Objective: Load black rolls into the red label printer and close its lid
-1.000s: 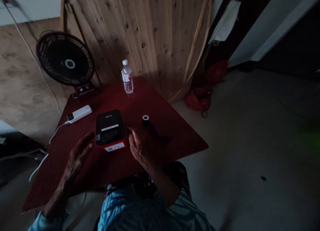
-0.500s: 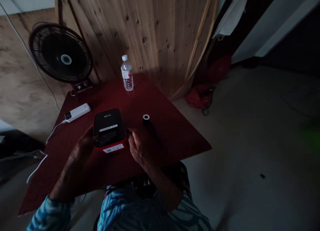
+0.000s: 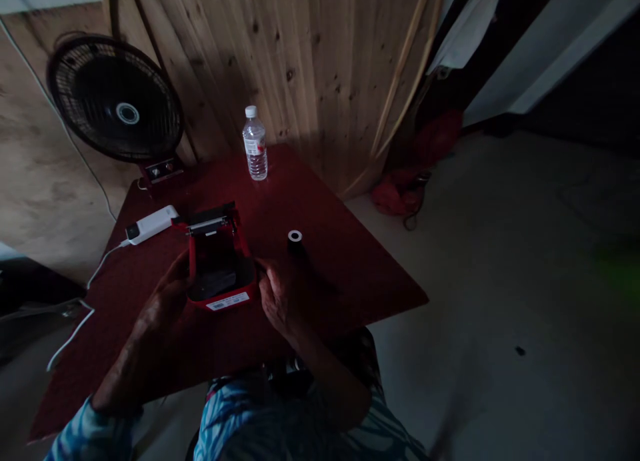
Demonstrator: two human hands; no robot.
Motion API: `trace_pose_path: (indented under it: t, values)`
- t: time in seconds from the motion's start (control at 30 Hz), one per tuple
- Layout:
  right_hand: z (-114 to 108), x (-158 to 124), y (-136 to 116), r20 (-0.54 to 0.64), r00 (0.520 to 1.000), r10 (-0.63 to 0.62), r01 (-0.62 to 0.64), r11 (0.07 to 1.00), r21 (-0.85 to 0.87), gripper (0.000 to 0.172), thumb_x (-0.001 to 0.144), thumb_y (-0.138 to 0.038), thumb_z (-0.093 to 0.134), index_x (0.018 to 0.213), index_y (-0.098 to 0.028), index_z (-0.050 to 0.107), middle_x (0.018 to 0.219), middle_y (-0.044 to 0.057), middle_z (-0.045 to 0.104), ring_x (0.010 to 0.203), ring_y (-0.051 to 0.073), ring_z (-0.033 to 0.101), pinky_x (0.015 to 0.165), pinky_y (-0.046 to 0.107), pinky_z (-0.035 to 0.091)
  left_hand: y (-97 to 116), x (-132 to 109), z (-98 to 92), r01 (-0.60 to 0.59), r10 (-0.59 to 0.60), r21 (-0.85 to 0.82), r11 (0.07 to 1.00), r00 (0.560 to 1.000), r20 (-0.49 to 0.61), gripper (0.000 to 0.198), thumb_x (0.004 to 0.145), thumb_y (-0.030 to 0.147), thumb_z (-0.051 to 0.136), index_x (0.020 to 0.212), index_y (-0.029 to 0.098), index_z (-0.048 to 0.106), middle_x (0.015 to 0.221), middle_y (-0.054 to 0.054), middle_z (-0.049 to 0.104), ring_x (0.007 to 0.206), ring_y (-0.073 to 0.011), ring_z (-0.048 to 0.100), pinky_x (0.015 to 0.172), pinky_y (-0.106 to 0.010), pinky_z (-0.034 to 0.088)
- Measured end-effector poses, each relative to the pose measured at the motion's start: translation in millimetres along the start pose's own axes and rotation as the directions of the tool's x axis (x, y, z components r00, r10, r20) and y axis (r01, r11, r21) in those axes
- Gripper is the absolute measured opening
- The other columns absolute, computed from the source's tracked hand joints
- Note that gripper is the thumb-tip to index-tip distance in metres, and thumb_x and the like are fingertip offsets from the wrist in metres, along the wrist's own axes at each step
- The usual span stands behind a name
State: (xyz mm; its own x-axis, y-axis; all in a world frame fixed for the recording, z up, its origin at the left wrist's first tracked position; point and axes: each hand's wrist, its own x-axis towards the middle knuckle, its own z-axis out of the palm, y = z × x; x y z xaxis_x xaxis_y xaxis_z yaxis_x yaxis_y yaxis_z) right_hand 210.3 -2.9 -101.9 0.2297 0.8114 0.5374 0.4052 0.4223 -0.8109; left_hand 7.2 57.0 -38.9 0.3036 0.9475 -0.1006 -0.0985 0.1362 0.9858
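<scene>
A small red and black label printer sits on the dark red table with its lid swung up and back. My left hand grips its left side, fingers curled against the case. My right hand holds its right side in the same way. A small black roll with a white core stands on the table just right of my right hand.
A clear water bottle stands at the table's far edge. A black fan stands at the back left. A white power bank with a white cable lies left of the printer. Red bags lie on the floor by the wooden wall.
My left hand came in from the left and closed on the printer's side. The printer's black lid, shut before, has swung up and open.
</scene>
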Motion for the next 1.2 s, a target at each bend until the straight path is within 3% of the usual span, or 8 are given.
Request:
trace_pose_path:
  t: [0.27, 0.37, 0.47, 0.57, 0.67, 0.77, 0.9, 1.2]
  values:
    - [6.2, -2.2, 5.3, -0.03, 0.999, -0.034, 0.031, 0.996, -0.081, 0.039, 0.091, -0.01, 0.039, 0.124, -0.022, 0.056, 0.112, 0.008, 0.068, 0.106, 0.018, 0.065, 0.097, 0.032, 0.052, 0.6, -8.9, 2.2, -0.045, 0.045, 0.038, 0.998, 0.999, 0.001, 0.062, 0.078, 0.03, 0.065, 0.139, 0.026, 0.053, 0.133, -0.008, 0.064, 0.117, -0.0305, 0.062, 0.093, -0.039, 0.054]
    - [9.5, -1.8, 8.6, -0.032, 0.999, -0.038, 0.035, 0.996, -0.083, 0.04, 0.09, -0.007, 0.038, 0.123, -0.019, 0.056, 0.109, 0.009, 0.069, 0.103, 0.018, 0.066, 0.094, 0.03, 0.054, 7.2, -15.0, -2.4, -0.077, 0.09, 0.193, 0.978, 0.994, -0.059, 0.057, 0.08, 0.035, 0.065, 0.136, 0.026, 0.056, 0.136, -0.007, 0.062, 0.124, -0.033, 0.057, 0.097, -0.043, 0.051]
    - [13.9, -1.5, 14.5, -0.035, 0.999, -0.035, 0.033, 0.998, -0.061, 0.041, 0.088, -0.005, 0.037, 0.122, -0.017, 0.056, 0.106, 0.009, 0.069, 0.1, 0.017, 0.067, 0.092, 0.029, 0.055, 25.9, -17.9, -1.5, -0.153, 0.281, 0.517, 0.842, 0.943, -0.178, 0.049, 0.084, 0.042, 0.064, 0.13, 0.028, 0.061, 0.138, -0.004, 0.06, 0.132, -0.0319, 0.049, 0.107, -0.045, 0.042]
    - [17.4, -1.6, 19.8, -0.039, 0.999, -0.018, 0.017, 1.0, -0.023, 0.042, 0.087, -0.006, 0.037, 0.123, -0.017, 0.056, 0.111, 0.01, 0.068, 0.104, 0.018, 0.066, 0.095, 0.032, 0.053, 45.6, -3.4, 4.9, -0.327, 0.428, 0.707, 0.628, 0.903, 0.037, 0.035, 0.086, 0.044, 0.061, 0.115, 0.028, 0.069, 0.124, -0.003, 0.069, 0.121, -0.0292, 0.059, 0.105, -0.043, 0.044]
    - [20.2, -1.1, 23.0, -0.051, 0.999, 0.001, -0.001, 1.0, 0.001, 0.041, 0.088, -0.009, 0.039, 0.124, -0.018, 0.056, 0.113, 0.009, 0.068, 0.106, 0.018, 0.065, 0.096, 0.034, 0.053, 53.7, 30.0, 11.8, -0.452, 0.324, 0.76, 0.466, 0.887, 0.329, 0.027, 0.084, 0.044, 0.058, 0.097, 0.028, 0.075, 0.103, -0.005, 0.076, 0.099, -0.0295, 0.069, 0.089, -0.041, 0.052]
    - [23.3, 0.3, 25.7, -0.066, 0.998, 0.014, -0.014, 1.0, -0.007, 0.036, 0.09, -0.011, 0.04, 0.119, -0.016, 0.059, 0.109, 0.01, 0.069, 0.104, 0.018, 0.066, 0.095, 0.033, 0.053, 52.7, 63.3, 17.8, -0.449, 0.125, 0.808, 0.381, 0.891, 0.436, 0.018, 0.08, 0.037, 0.06, 0.086, 0.029, 0.075, 0.09, -0.006, 0.077, 0.082, -0.0277, 0.07, 0.075, -0.037, 0.052]
    - [26.8, 1.4, 30.1, -0.06, 0.998, 0.029, -0.029, 1.0, 0.005, 0.033, 0.091, -0.012, 0.041, 0.118, -0.016, 0.06, 0.107, 0.01, 0.069, 0.101, 0.018, 0.066, 0.093, 0.032, 0.053, 54.3, 81.4, 23.7, -0.434, -0.018, 0.831, 0.347, 0.883, 0.469, 0.016, 0.079, 0.035, 0.065, 0.085, 0.023, 0.072, 0.078, -0.005, 0.074, 0.067, -0.0201, 0.067, 0.066, -0.033, 0.052]
    - [27.6, 0.8, 31.8, -0.042, 0.999, 0.017, -0.016, 0.999, 0.036, 0.039, 0.087, -0.008, 0.041, 0.122, -0.016, 0.058, 0.115, 0.012, 0.066, 0.107, 0.021, 0.063, 0.098, 0.037, 0.051, 72.0, 67.1, 29.7, -0.391, -0.101, 0.89, 0.236, 0.901, 0.422, 0.033, 0.077, 0.039, 0.055, 0.102, 0.022, 0.068, 0.099, -0.008, 0.075, 0.089, -0.0281, 0.07, 0.079, -0.038, 0.054]
